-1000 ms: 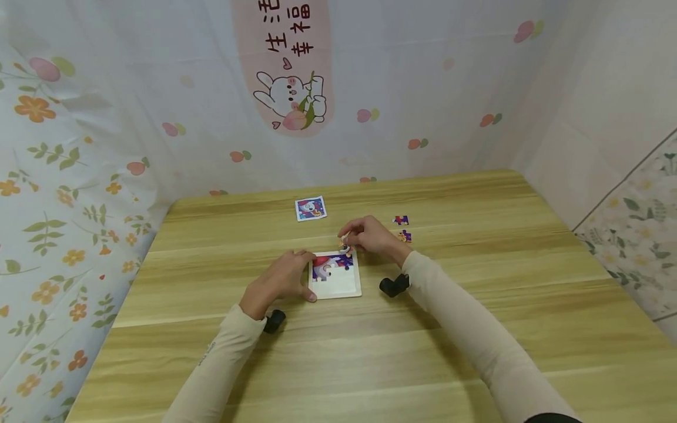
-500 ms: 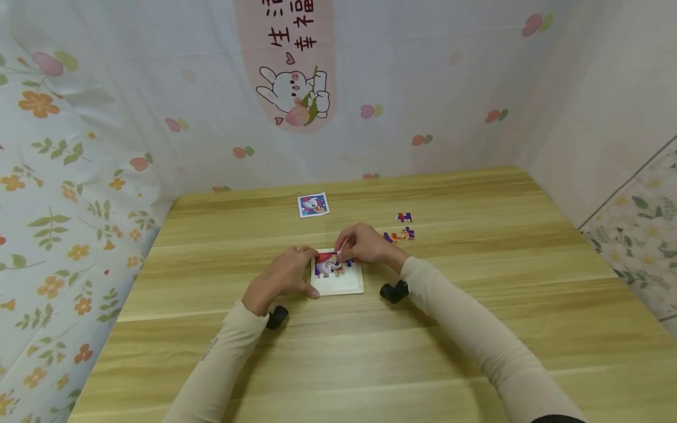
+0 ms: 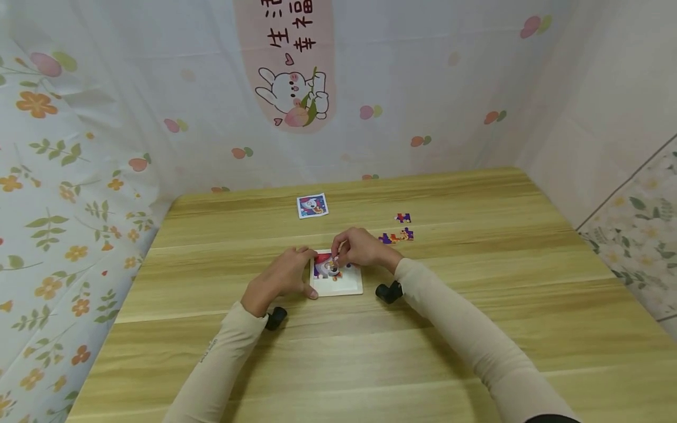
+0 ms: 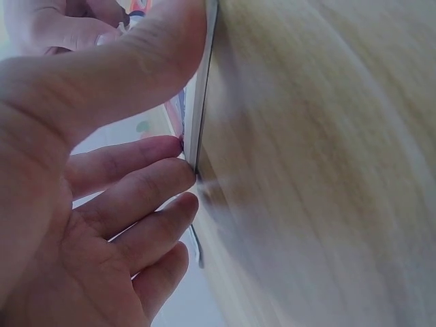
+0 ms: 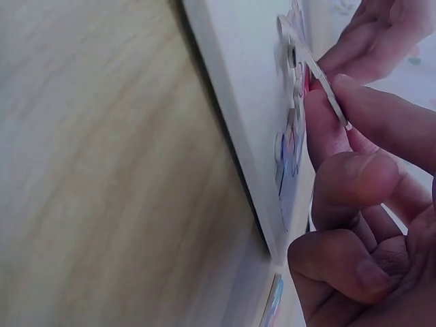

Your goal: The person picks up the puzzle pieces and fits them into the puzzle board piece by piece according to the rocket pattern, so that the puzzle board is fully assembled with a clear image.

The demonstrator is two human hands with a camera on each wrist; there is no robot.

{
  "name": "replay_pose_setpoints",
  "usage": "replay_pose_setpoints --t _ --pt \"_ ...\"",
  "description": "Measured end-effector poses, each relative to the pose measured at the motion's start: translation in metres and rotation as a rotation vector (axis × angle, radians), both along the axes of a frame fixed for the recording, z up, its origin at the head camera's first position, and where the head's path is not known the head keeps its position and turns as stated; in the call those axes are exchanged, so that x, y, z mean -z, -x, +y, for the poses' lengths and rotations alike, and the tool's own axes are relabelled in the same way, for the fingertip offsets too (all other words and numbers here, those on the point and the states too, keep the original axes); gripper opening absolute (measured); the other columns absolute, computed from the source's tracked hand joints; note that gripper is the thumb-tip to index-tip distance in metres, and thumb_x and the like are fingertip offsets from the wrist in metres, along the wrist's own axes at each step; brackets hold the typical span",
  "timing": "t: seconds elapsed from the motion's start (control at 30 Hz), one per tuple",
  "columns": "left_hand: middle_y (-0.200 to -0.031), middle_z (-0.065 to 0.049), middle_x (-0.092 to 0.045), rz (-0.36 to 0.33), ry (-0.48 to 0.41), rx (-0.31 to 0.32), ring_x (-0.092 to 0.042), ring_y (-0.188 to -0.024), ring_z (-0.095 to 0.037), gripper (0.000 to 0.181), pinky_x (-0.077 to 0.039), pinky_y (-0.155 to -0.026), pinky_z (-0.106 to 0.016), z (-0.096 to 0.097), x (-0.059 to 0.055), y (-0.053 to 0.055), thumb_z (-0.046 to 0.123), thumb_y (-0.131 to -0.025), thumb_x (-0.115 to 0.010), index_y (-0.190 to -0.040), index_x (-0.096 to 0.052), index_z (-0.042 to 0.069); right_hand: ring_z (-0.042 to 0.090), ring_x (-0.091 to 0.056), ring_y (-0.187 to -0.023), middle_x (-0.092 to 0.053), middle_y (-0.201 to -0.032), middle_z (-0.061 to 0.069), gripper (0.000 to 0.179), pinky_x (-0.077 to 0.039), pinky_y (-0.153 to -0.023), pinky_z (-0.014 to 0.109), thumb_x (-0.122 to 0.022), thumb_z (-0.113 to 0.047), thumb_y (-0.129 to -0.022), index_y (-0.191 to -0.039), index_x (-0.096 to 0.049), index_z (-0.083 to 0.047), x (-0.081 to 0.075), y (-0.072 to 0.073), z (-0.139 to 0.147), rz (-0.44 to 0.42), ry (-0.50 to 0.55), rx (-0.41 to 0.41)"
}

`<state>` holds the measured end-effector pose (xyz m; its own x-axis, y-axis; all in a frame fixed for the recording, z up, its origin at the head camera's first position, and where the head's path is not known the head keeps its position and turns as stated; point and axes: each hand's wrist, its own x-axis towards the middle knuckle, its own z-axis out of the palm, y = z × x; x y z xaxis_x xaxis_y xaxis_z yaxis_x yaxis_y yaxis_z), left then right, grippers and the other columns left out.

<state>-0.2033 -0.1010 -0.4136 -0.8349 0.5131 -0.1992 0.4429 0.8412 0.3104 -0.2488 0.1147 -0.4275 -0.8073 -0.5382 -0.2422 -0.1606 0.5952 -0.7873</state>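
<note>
The right hand [image 3: 362, 247] is pinching a puzzle piece [image 5: 325, 83] between thumb and forefinger, a narrow grip with the other fingers curling in below. That piece is standing tilted over the upper middle of the white tray [image 3: 344, 287]: in the right wrist view its thin edge is slanting, one end sitting between the fingertips away from the tray, the other leaning toward the pieces already in place [image 3: 321, 271]. Whether that end is touching them is hard to tell. The right hand is reaching in from the tray's far right side, so it is the nearer one to the piece; the left hand [image 3: 285, 273] is holding the tray's left side, its thumb at the near corner and fingertips at the far one, well spread. The bare white part is lying nearest the person. Loose pieces [image 3: 407, 234] are lying on the table [image 3: 338, 358] beyond the right wrist.
</note>
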Motion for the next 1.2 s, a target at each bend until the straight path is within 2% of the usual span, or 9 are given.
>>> replay_pose_setpoints --t 0.27,0.43,0.53,0.57,0.67,0.77,0.93,1.2 --pt "-0.149 -0.024 -0.051 -0.002 -0.006 -0.002 -0.052 -0.132 -0.043 0.087 -0.047 -0.111 -0.052 -0.001 0.000 0.000 0.036 -0.069 -0.092 -0.140 -0.054 0.003 0.008 -0.040 -0.044 -0.072 -0.073 0.002 0.008 -0.035 -0.042 0.021 -0.074 -0.001 -0.085 -0.091 -0.073 -0.006 -0.003 0.001 -0.003 -0.013 0.002 0.011" --pt "-0.149 -0.020 -0.053 -0.027 -0.022 -0.005 -0.052 -0.132 -0.044 0.084 -0.046 -0.110 -0.055 0.000 0.000 0.000 0.033 -0.071 -0.092 -0.142 -0.054 0.010 0.008 -0.043 -0.047 -0.074 -0.074 0.002 0.007 -0.037 -0.044 0.021 -0.075 -0.003 -0.085 -0.089 -0.075 -0.008 -0.001 0.002 -0.004 0.003 -0.009 -0.002" --pt "-0.148 -0.016 -0.054 -0.054 -0.027 -0.001 -0.050 -0.133 -0.044 0.082 -0.045 -0.110 -0.057 0.000 -0.001 0.000 0.031 -0.072 -0.091 -0.143 -0.054 0.016 0.008 -0.049 -0.055 -0.072 -0.074 0.001 0.006 -0.040 -0.050 0.020 -0.077 -0.006 -0.085 -0.090 -0.076 -0.008 -0.001 0.002 -0.007 0.062 -0.054 -0.041" --pt "-0.148 -0.015 -0.054 -0.059 -0.027 0.004 -0.050 -0.132 -0.044 0.082 -0.045 -0.110 -0.057 -0.001 -0.001 0.000 0.031 -0.073 -0.091 -0.144 -0.054 0.017 0.008 -0.051 -0.057 -0.071 -0.074 0.001 0.005 -0.039 -0.056 0.020 -0.077 -0.007 -0.085 -0.090 -0.077 -0.009 -0.001 0.001 -0.008 0.089 -0.072 -0.051" --pt "-0.144 -0.012 -0.057 -0.061 -0.027 0.030 -0.053 -0.128 -0.042 0.081 -0.047 -0.108 -0.055 -0.001 -0.001 -0.001 0.030 -0.073 -0.090 -0.145 -0.054 0.020 0.010 -0.054 -0.062 -0.069 -0.073 0.001 0.005 -0.041 -0.062 0.021 -0.079 -0.009 -0.083 -0.087 -0.077 -0.011 -0.003 -0.001 -0.011 0.158 -0.144 -0.059" --pt "-0.140 -0.011 -0.059 -0.051 -0.030 0.047 -0.055 -0.123 -0.038 0.079 -0.049 -0.106 -0.052 -0.001 -0.001 -0.001 0.029 -0.073 -0.090 -0.144 -0.056 0.019 0.012 -0.055 -0.066 -0.069 -0.074 0.000 0.004 -0.040 -0.064 0.022 -0.080 -0.014 -0.083 -0.086 -0.077 -0.013 -0.005 -0.002 -0.015 0.223 -0.223 -0.055" --pt "-0.141 -0.012 -0.058 -0.051 -0.027 0.027 -0.055 -0.122 -0.039 0.074 -0.049 -0.106 -0.052 -0.001 -0.003 -0.001 0.029 -0.072 -0.092 -0.137 -0.060 0.017 0.013 -0.056 -0.075 -0.070 -0.081 -0.002 0.008 -0.043 -0.065 0.023 -0.081 -0.023 -0.084 -0.086 -0.077 -0.016 -0.007 -0.006 -0.022 0.325 -0.345 -0.056" --pt "-0.145 -0.017 -0.055 -0.046 -0.016 0.031 -0.055 -0.122 -0.040 0.070 -0.049 -0.106 -0.053 0.000 -0.002 0.000 0.032 -0.073 -0.091 -0.134 -0.062 0.015 0.017 -0.055 -0.079 -0.066 -0.084 0.001 0.018 -0.045 -0.067 0.027 -0.081 -0.024 -0.085 -0.094 -0.071 -0.012 -0.010 -0.010 -0.025 0.348 -0.453 -0.046"
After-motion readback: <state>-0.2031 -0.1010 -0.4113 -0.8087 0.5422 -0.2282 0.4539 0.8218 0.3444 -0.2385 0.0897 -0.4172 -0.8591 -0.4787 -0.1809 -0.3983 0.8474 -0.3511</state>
